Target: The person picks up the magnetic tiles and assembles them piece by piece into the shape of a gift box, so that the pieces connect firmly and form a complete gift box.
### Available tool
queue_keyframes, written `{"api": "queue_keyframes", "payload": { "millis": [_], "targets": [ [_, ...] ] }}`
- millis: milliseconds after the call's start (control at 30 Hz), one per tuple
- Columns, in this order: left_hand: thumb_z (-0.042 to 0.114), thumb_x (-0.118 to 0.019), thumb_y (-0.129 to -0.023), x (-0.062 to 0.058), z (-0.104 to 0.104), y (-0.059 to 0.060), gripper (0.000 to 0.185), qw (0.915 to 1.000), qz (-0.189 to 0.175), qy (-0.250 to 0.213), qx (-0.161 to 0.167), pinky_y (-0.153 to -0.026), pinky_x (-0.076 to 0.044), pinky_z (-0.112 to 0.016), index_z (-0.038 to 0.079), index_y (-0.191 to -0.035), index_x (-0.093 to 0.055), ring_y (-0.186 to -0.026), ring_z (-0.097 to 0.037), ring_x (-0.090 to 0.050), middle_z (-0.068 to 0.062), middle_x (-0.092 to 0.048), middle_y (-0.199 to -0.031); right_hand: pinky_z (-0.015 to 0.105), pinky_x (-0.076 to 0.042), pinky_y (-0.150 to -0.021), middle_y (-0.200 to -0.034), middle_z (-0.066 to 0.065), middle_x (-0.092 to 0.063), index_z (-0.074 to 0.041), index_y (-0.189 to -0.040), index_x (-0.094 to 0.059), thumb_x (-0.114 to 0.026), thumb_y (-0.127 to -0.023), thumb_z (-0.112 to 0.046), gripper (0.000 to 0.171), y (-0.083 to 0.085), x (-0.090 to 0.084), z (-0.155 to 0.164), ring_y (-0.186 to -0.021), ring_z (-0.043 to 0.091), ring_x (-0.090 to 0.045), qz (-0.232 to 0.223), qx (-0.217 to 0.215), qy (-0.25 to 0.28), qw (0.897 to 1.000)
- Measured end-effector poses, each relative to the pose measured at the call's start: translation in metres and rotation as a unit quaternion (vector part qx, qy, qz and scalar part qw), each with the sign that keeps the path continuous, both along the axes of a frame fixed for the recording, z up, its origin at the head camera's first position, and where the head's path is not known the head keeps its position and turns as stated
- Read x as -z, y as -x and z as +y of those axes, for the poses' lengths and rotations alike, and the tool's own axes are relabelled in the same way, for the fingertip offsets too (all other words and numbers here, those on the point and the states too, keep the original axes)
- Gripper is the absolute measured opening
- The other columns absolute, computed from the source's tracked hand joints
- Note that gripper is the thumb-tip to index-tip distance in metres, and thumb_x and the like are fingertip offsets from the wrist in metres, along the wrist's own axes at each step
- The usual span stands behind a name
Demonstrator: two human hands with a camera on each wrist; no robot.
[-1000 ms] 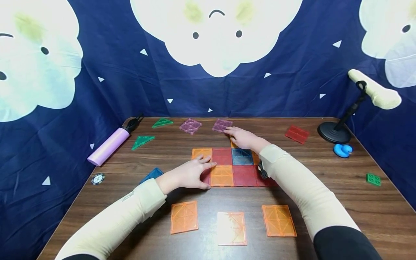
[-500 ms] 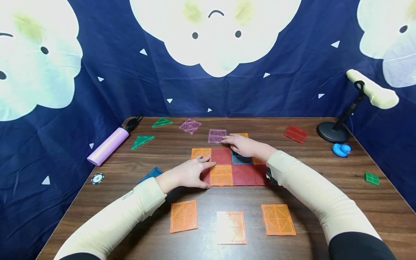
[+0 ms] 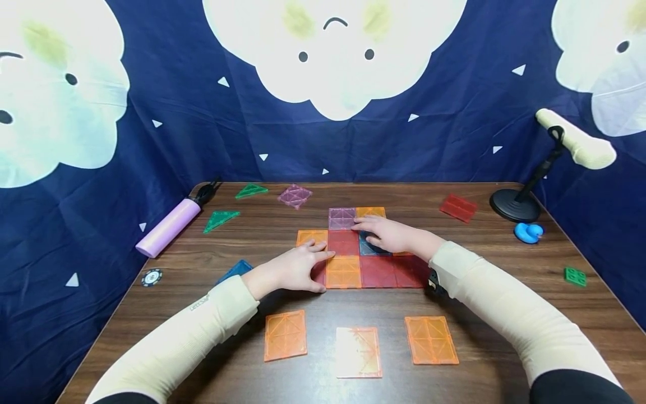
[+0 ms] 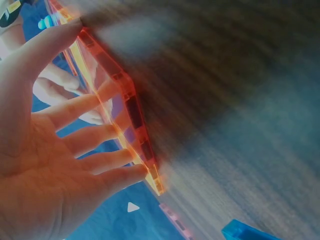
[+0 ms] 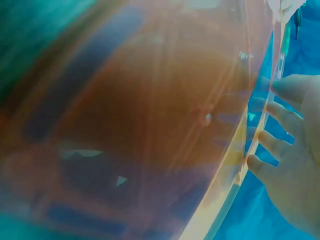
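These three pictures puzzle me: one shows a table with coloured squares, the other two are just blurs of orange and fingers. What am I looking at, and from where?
No machine here: a person works with two bare hands. The wide picture comes from a camera on the head, looking down at a wooden table. The two blurry ones come from cameras strapped to each wrist, so close that the see-through tiles fill the view.

In the middle lies a flat patch of joined tiles, red, orange and blue. The left hand rests flat on its left edge. The right hand lies on it by a purple tile at the far edge. Neither hand grips anything.

Round about: three loose orange tiles near the person, green triangles, a pink cylinder, a blue duck and a lamp stand.
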State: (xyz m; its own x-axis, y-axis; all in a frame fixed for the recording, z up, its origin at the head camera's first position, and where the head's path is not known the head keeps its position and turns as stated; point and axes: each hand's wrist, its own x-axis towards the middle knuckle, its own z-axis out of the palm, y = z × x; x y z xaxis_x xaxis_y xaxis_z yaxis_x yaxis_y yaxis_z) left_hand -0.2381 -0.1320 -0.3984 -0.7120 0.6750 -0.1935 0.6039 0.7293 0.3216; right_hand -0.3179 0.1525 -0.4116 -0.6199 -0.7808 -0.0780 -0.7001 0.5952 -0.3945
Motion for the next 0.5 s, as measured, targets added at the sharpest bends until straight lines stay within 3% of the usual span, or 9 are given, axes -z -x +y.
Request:
{"api": "queue_keyframes", "payload": {
  "millis": [167,333,500],
  "targets": [
    [0.042,-0.079,-0.086,0.001,0.001,-0.001,0.082,1.0,-0.003,0.0,-0.003,-0.116,-0.029,-0.057,0.008,-0.153,-0.047,-0.147,-0.049,-0.025,-0.023,-0.034,-0.16,0.059,-0.024,-0.117,-0.161,0.022,-0.033,-0.007,-0.153,-0.047,-0.061,-0.103,-0.022,0.054,-0.015,0.001,0.021,-0.148,0.042,-0.026,-0.019,0.035,-0.002,0.999],
    [0.045,-0.078,-0.088,0.003,-0.001,-0.003,0.082,0.9999,0.004,0.011,-0.006,-0.115,-0.03,-0.056,0.01,-0.154,-0.046,-0.148,-0.046,-0.026,-0.022,-0.033,-0.161,0.065,-0.024,-0.114,-0.161,0.024,-0.031,-0.005,-0.152,-0.047,-0.066,-0.1,-0.026,0.059,-0.035,0.007,0.051,-0.148,0.047,-0.023,-0.015,0.026,0.027,0.999],
    [0.045,-0.075,-0.092,0.003,-0.001,-0.012,0.07,0.9988,0.049,0.004,0.01,-0.109,-0.041,-0.052,0.007,-0.148,-0.054,-0.139,-0.04,-0.043,-0.022,-0.046,-0.151,0.071,-0.021,-0.112,-0.16,0.027,-0.031,-0.002,-0.15,-0.049,-0.07,-0.097,-0.027,0.062,-0.053,0.006,0.078,-0.146,0.055,-0.018,-0.018,0.027,0.056,0.998]
  ]
}}
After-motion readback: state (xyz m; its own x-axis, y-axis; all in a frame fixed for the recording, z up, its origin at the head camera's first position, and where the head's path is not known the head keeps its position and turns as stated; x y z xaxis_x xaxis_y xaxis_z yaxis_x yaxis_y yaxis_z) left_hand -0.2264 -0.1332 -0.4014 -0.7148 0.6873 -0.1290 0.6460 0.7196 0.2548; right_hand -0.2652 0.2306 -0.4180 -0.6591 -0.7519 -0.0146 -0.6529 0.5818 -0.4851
